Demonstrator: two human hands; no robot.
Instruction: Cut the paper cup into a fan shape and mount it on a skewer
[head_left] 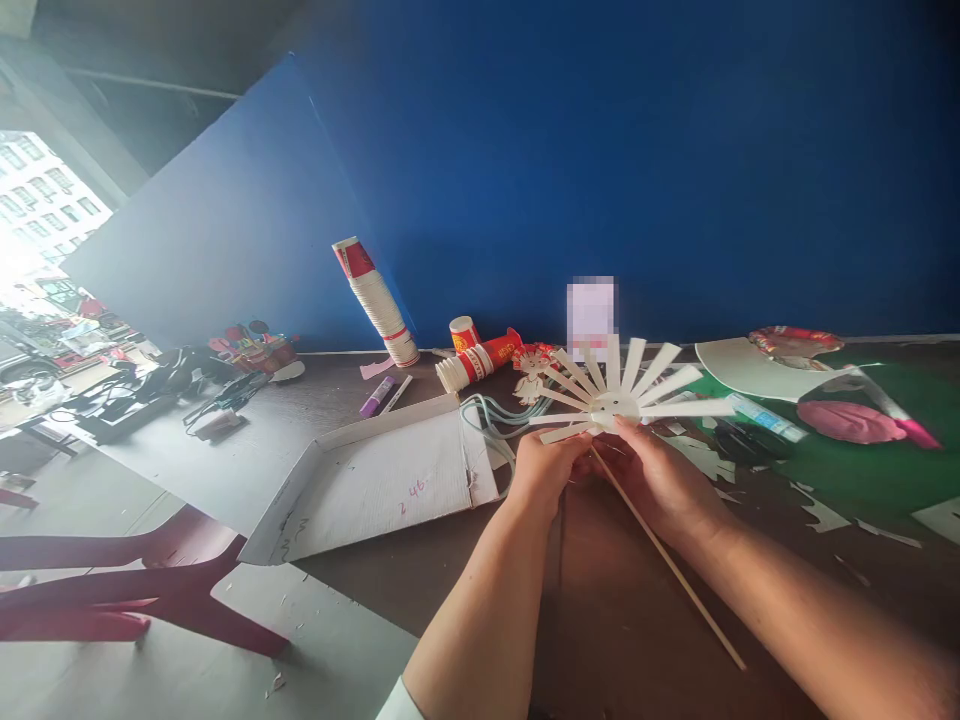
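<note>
A white paper cup (615,408), its wall cut into strips that spread like a pinwheel, is held up between both hands over the dark table. My left hand (546,462) is closed on the cup's lower left edge. From the other side my right hand (660,475) grips it, thumb on the round middle. A thin wooden stick (667,560) slants from beneath the cup down to the lower right. How the stick joins the cup is hidden by my fingers.
An open white cardboard lid (382,480) lies left of my hands. Behind it are a leaning stack of paper cups (379,305) and a purple marker (377,397). On the right lie paper scraps (825,512), a glue tube (765,417) and a pink pouch (851,421). A red plastic chair (180,580) stands lower left.
</note>
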